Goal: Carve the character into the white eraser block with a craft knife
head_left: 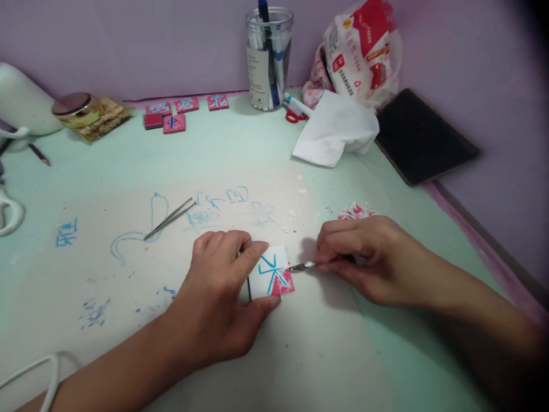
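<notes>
"One tile (270, 273) on my remote feed, and the left hand (225, 292) has it! How's the grip?"

"Clamped on, I'd say: fingers over the far edge, thumb along the near one. It's down at the tabletop (240, 149), though from my seat I can't tell whether it lies quite flat."

"And the right hand (369, 257)?"

"Apart from the left, pinched round a slim knife (302, 266). I've got the tip right at the tile's side, where white gives way to pink. Lovely, close stuff!"

"So how far in are we?"

"Early, by my reckoning. Only the near corner on the knife's side is cut back to pink, with a pale-edged blue stroke standing beside it. The rest of the face I can see is white with blue strokes, so I'd call most of the cutting left to do. The left fingers hide a bit of the far edge from me."

"Anything around them?"

"Plenty! Pink and white shavings (357, 210) just beyond the right hand, tweezers (169, 218) ahead of the left hand and off to its outer side. Well beyond that hand, a cluster of pink pieces (174, 123)."

"Finished ones?"

"Some bear characters and look done to me, but they're too small on my screen to swear to it."
</notes>
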`<state>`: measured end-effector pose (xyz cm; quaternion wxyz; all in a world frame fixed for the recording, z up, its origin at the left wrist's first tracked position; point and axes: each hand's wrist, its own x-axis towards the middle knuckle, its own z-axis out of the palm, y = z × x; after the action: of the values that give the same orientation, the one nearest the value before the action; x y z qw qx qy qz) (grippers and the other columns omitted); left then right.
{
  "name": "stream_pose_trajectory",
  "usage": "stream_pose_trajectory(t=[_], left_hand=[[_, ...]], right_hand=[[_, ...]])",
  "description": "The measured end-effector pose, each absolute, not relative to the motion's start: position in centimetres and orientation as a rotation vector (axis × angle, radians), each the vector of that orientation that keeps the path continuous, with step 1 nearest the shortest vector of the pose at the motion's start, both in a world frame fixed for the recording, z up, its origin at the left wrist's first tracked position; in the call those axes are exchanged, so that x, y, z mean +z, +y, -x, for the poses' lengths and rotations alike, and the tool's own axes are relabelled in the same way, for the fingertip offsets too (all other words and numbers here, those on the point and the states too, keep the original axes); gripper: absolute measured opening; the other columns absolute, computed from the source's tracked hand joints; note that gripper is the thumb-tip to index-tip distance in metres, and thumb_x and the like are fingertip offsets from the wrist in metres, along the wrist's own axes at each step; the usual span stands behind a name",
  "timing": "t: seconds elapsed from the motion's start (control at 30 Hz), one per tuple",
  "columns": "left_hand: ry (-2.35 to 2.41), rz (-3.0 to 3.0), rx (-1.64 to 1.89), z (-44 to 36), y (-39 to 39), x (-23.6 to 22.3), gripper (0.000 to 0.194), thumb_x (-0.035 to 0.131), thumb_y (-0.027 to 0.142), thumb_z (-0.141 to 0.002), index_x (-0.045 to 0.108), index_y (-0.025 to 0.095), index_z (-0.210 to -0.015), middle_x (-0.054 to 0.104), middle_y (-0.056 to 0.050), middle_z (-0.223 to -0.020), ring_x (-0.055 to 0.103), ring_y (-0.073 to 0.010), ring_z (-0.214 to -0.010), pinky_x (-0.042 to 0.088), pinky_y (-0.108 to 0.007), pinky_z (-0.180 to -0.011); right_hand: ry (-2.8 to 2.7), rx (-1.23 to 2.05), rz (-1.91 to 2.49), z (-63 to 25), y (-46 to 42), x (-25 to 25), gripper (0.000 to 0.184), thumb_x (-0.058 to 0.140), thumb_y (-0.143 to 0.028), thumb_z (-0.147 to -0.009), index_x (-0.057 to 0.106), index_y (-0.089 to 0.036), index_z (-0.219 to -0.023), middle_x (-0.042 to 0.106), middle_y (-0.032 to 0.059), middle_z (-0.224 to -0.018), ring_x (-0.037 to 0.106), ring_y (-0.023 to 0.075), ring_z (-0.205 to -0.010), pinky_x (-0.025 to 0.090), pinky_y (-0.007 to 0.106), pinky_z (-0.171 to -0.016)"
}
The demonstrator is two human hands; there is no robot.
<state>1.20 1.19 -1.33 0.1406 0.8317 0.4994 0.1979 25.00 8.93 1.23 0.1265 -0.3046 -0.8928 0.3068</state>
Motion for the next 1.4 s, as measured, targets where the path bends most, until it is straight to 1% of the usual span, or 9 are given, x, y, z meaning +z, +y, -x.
stream_pose_trajectory(t=[0.13,0.2,0.37,0.53,0.77,0.9,1.07,1.2,1.4], left_hand=[[1.450,-2.402,0.582,-1.2,1.2,-1.3,0.045,0.068,0.030,-0.074,0.051,0.014,-0.113,0.048,-0.009,-0.101,0.045,-0.0259,-0.093,0.032,-0.050,-0.086],[1.443,-2.409,0.600,-1.2,1.2,-1.3,0.046,0.068,0.031,-0.074,0.052,0.013,-0.113,0.048,-0.009,-0.100,0.046,-0.0255,-0.092,0.032,-0.049,-0.086],[1.453,-2.400,0.605,-1.1,1.1,-1.3,0.047,0.068,0.031,-0.075,0.052,0.013,-0.115,0.048,-0.009,-0.100,0.046,-0.0254,-0.092,0.032,-0.048,-0.086],[1.447,-2.402,0.606,-1.2,1.1,-1.3,0.046,0.067,0.033,-0.076,0.052,0.013,-0.115,0.048,-0.009,-0.100,0.046,-0.0258,-0.093,0.032,-0.048,-0.086],[1.446,-2.399,0.626,-1.1,1.2,-1.4,0.045,0.067,0.032,-0.076,0.053,0.013,-0.114,0.048,-0.009,-0.099,0.046,-0.0248,-0.092,0.032,-0.048,-0.086],[1.449,-2.399,0.627,-1.1,1.2,-1.4,0.044,0.067,0.031,-0.076,0.053,0.013,-0.113,0.048,-0.008,-0.098,0.046,-0.0246,-0.092,0.032,-0.048,-0.086],[1.454,-2.394,0.615,-1.1,1.1,-1.3,0.045,0.067,0.032,-0.075,0.053,0.014,-0.113,0.048,-0.009,-0.099,0.046,-0.0247,-0.092,0.032,-0.048,-0.086],[1.452,-2.399,0.618,-1.2,1.2,-1.4,0.046,0.068,0.032,-0.074,0.053,0.014,-0.113,0.048,-0.008,-0.099,0.046,-0.0247,-0.091,0.033,-0.049,-0.086],[1.453,-2.396,0.616,-1.2,1.3,-1.5,0.047,0.068,0.032,-0.074,0.052,0.014,-0.114,0.048,-0.008,-0.099,0.046,-0.0247,-0.091,0.033,-0.049,-0.086]], right_hand=[[-2.630,0.493,0.836,-24.9,7.4,1.3,0.019,0.053,-0.008,-0.076,0.066,-0.022,-0.077,0.065,-0.0028,-0.074,0.056,0.0091,-0.057,0.032,0.024,-0.051],[-2.651,0.334,0.825,-24.7,7.0,1.2,0.019,0.053,-0.009,-0.077,0.067,-0.021,-0.074,0.065,-0.0028,-0.072,0.056,0.0094,-0.054,0.031,0.024,-0.048],[-2.663,0.117,0.839,-24.4,6.6,0.9,0.022,0.051,-0.010,-0.079,0.069,-0.023,-0.075,0.067,-0.0034,-0.070,0.058,0.0107,-0.054,0.031,0.026,-0.047],[-2.662,0.038,0.831,-24.4,6.4,0.8,0.022,0.051,-0.008,-0.079,0.068,-0.022,-0.073,0.066,-0.0038,-0.068,0.059,0.0107,-0.057,0.033,0.025,-0.049],[-2.631,0.134,0.808,-24.3,6.3,0.8,0.019,0.052,-0.008,-0.080,0.065,-0.021,-0.072,0.065,-0.0032,-0.068,0.056,0.0089,-0.054,0.034,0.023,-0.050],[-2.637,0.115,0.796,-24.2,6.4,0.8,0.019,0.053,-0.008,-0.079,0.064,-0.020,-0.070,0.065,-0.0033,-0.067,0.057,0.0091,-0.055,0.034,0.024,-0.049],[-2.641,0.089,0.799,-24.1,6.4,0.6,0.020,0.052,-0.008,-0.079,0.065,-0.022,-0.075,0.065,-0.0040,-0.067,0.054,0.0092,-0.053,0.032,0.025,-0.049],[-2.634,0.057,0.798,-24.0,6.2,0.5,0.020,0.052,-0.009,-0.080,0.065,-0.021,-0.071,0.064,-0.0041,-0.065,0.052,0.0092,-0.050,0.031,0.026,-0.048],[-2.611,0.026,0.782,-23.9,6.1,0.6,0.022,0.052,-0.009,-0.083,0.067,-0.021,-0.072,0.065,-0.0030,-0.064,0.055,0.0093,-0.053,0.034,0.025,-0.050]])
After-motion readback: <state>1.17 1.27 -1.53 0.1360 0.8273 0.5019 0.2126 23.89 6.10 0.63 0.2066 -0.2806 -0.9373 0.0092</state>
